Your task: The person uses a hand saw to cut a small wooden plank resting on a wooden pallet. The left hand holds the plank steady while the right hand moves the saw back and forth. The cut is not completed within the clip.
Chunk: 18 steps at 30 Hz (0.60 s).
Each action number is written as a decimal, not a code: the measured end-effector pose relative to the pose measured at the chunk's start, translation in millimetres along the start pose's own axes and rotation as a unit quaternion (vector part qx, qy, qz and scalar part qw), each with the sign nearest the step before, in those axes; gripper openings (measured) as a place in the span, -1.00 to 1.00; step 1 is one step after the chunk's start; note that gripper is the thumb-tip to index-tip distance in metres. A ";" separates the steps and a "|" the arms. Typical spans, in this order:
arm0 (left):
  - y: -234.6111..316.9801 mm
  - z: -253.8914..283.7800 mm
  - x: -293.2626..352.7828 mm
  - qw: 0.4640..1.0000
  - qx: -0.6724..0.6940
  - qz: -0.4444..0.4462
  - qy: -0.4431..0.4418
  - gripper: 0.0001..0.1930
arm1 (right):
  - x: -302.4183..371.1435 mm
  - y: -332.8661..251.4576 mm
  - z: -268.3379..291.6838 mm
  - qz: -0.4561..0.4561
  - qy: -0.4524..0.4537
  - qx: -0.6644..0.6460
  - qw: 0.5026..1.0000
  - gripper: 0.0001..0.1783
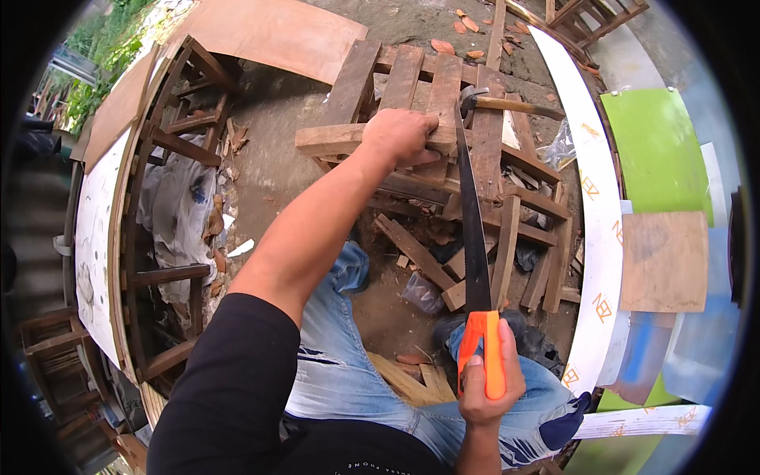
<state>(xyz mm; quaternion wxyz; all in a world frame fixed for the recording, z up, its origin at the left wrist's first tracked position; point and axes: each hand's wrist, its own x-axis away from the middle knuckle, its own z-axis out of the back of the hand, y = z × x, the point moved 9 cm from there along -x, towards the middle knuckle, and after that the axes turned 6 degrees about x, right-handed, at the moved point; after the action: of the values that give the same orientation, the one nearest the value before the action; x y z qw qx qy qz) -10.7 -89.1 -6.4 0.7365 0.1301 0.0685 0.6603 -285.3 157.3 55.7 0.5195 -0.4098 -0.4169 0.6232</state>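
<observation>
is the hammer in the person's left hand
No, the left hand presses on a wooden bar; the hammer lies unheld on the pallet.

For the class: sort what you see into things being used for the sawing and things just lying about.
In use: hand saw, wooden strip, left hand, right hand, pallet as support.
Lying about: hammer, green board, plywood square, offcuts.

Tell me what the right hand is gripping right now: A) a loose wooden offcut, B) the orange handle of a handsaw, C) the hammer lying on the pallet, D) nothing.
B: the right hand is closed on the orange handle of the handsaw, while the hammer lies untouched on the pallet.
</observation>
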 end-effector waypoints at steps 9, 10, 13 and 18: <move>-7.8 -4.4 4.6 0.999 0.006 0.038 -0.032 -0.52 | -101.4 -16.0 -67.6 0.041 0.013 0.041 0.998 -0.37; -7.3 -4.0 4.4 0.998 0.009 0.050 -0.036 -0.52 | -100.3 -16.4 -67.2 0.042 0.013 0.044 0.998 -0.36; -5.7 4.0 2.9 0.996 0.011 0.082 -0.032 -0.51 | -86.5 -20.2 -58.9 0.064 0.015 0.041 0.997 -0.37; -7.8 4.9 -7.9 0.995 0.030 0.089 -0.025 -0.51 | -2.4 -21.0 -14.8 0.063 0.008 0.129 0.990 -0.36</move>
<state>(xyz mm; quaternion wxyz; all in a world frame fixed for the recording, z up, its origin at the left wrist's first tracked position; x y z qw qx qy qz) -2.8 -98.2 -4.4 0.6721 0.1748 0.0580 0.7172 -264.6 158.7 71.0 0.5309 -0.3697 -0.3017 0.7003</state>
